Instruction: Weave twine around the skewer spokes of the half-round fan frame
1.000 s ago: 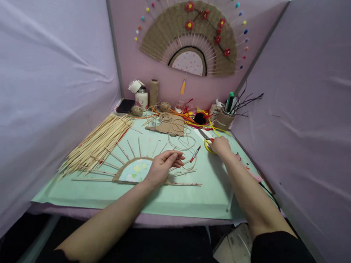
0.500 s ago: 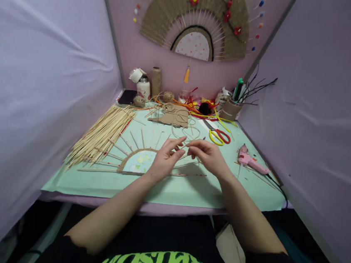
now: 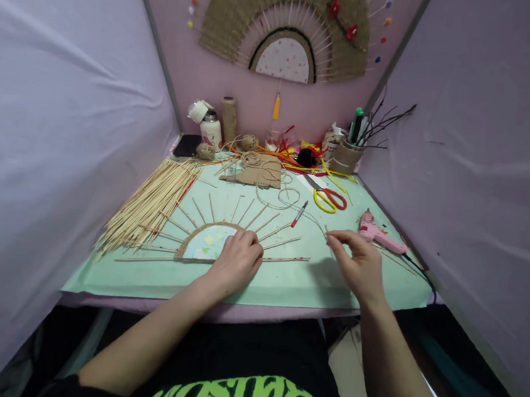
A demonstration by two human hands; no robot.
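Observation:
A half-round fan base [image 3: 208, 241], pale blue with yellow flowers and a twine-wrapped rim, lies on the table with thin wooden sticks [image 3: 269, 222] spreading out from it. My left hand [image 3: 240, 256] covers its right end, the fingers curled down onto it; the fingertips are partly hidden. To the right, above the table, my right hand [image 3: 357, 262] is closed in a pinch on the end of a thin twine [image 3: 310, 215]. That twine runs back in loose loops to a piece of brown cardboard [image 3: 262, 173].
A pile of sticks [image 3: 151, 202] lies left. Beyond the hands are a red-and-white pen [image 3: 299, 215], scissors [image 3: 326, 197] and a pink glue gun [image 3: 381, 236] with its cord. Twine balls [image 3: 249, 142], a bottle [image 3: 211, 131] and a pen holder [image 3: 346, 156] line the back.
My hands have moved apart. The left came down onto the fan base; the right shifted to the right, drawing the twine along. The view has shifted slightly.

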